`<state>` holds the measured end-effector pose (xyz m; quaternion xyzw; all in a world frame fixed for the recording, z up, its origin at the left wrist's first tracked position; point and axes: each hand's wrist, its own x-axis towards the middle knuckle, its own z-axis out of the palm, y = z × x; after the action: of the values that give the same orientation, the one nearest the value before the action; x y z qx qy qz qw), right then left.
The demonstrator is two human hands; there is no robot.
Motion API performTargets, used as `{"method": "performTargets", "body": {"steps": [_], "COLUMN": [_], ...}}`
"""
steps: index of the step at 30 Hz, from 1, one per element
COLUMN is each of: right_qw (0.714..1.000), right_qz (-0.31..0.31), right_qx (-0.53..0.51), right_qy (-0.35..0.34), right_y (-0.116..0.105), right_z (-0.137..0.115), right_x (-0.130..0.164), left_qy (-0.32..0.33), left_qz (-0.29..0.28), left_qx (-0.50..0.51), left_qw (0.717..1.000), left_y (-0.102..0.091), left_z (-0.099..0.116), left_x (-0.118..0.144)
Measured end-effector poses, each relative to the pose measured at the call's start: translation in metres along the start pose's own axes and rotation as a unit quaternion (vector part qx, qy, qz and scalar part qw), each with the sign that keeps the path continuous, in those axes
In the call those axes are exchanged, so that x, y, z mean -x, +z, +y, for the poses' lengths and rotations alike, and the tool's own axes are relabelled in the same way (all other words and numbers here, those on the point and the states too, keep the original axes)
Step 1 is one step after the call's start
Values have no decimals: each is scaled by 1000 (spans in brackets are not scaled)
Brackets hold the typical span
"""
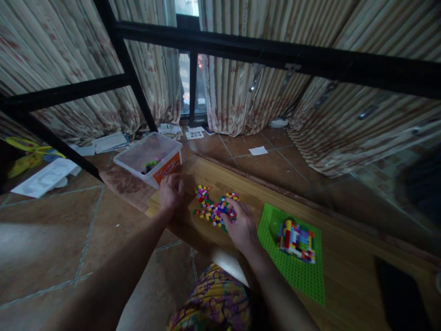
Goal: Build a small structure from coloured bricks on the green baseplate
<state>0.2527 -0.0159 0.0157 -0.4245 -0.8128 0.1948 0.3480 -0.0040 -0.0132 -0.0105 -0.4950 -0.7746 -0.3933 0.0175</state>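
On the wooden bench (pixel 344 276), a loose heap of small coloured bricks (pixel 215 209) lies between the two hands. The right hand (pixel 243 227) rests at the heap's near right edge, fingers spread over the bricks; whether its grip holds one cannot be told. The left hand (pixel 171 192) sits just beside the heap's left side, grip curled narrow, contents hidden. The heap runs roughly left to right, so the right hand is the nearer. A green baseplate (pixel 296 271) with a partly built block (pixel 296 240) lies to the right of that hand. A clear plastic tub (pixel 149 158) stands beyond the left hand.
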Motion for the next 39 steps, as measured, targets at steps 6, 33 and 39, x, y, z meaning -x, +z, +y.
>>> {"method": "performTargets", "body": {"steps": [6,33,39], "right_qw": [994,841,902], "right_qz": [87,95,97], "right_qx": [-40,-436,-302], "right_qy": [45,306,293], "right_y": [-14,-64,-45], "right_z": [-16,-10,12], "right_x": [36,76,73], "left_qy": [-144,-82,-186], "left_qz": [-151,-409,-393], "left_qx": [379,416,400], "left_qw": [902,808,807], "left_y": [-21,-31,-19], "left_z": [82,170,155], "left_x": [94,139,145]}}
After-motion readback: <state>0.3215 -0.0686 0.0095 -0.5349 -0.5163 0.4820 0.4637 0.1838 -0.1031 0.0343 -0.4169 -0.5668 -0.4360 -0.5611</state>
